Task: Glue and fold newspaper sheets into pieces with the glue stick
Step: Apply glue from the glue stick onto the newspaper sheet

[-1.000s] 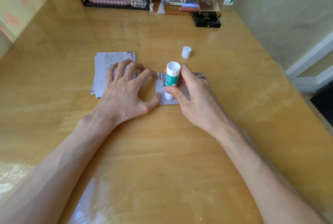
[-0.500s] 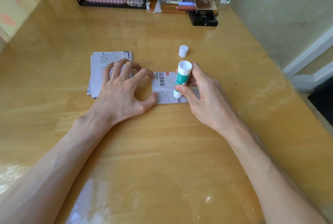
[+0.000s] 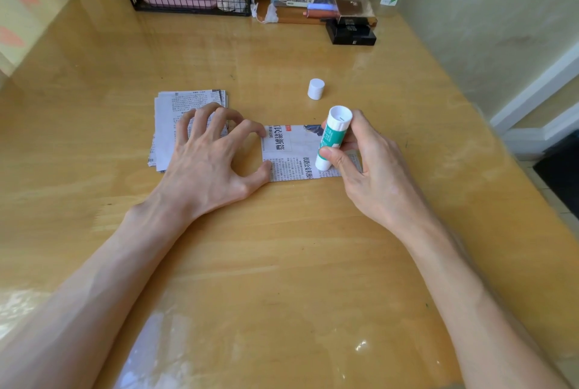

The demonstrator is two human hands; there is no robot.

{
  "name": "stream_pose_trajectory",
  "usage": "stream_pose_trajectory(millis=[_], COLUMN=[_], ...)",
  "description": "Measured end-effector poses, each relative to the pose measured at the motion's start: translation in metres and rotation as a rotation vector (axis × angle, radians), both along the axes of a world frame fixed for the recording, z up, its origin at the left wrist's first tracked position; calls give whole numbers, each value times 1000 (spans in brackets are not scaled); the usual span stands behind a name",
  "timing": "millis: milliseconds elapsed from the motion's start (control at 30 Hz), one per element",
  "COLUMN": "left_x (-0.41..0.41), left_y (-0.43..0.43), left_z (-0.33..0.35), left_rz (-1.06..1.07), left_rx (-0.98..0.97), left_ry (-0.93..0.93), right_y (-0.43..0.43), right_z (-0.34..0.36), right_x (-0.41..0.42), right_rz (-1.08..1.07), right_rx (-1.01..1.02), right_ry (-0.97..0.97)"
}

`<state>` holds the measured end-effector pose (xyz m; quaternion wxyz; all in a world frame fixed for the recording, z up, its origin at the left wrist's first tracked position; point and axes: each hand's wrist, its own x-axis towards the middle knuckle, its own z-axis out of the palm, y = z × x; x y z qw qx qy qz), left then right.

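Here the right hand (image 3: 372, 175) has its grip curled round the near-upright glue stick (image 3: 332, 141), tip apparently on the right end of the newspaper sheet (image 3: 294, 153); the left hand (image 3: 206, 156) (splayed, holding nothing) pins the left edge.

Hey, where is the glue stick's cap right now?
In the head view, the white cap stands alone on the table, right of centre, just beyond the glue stick in the right hand and the newspaper piece, touching neither.
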<state>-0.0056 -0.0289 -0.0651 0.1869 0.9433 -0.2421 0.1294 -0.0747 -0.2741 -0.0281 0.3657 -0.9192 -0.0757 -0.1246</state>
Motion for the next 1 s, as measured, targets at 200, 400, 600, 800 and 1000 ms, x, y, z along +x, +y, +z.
stream_pose_trajectory(millis=[200, 400, 600, 800, 1000], left_x=[0, 1, 1, 0, 1], left_y=[0, 1, 0, 0, 1], left_z=[0, 0, -1, -1, -1], left_rz=[-2, -1, -4, -4, -7], left_rx=[-2, -6, -5, -9, -7], left_ry=[5, 2, -8, -7, -4], right_y=[-8, -16, -22, -26, -28], right_z=[-1, 0, 0, 2, 4], right_x=[-2, -3, -4, -5, -6], right_rz=[-29, -50, -83, -109, -115], right_rx=[-9, -3, -38, -62, -98], right_ry=[-2, 18, -7, -15, -19])
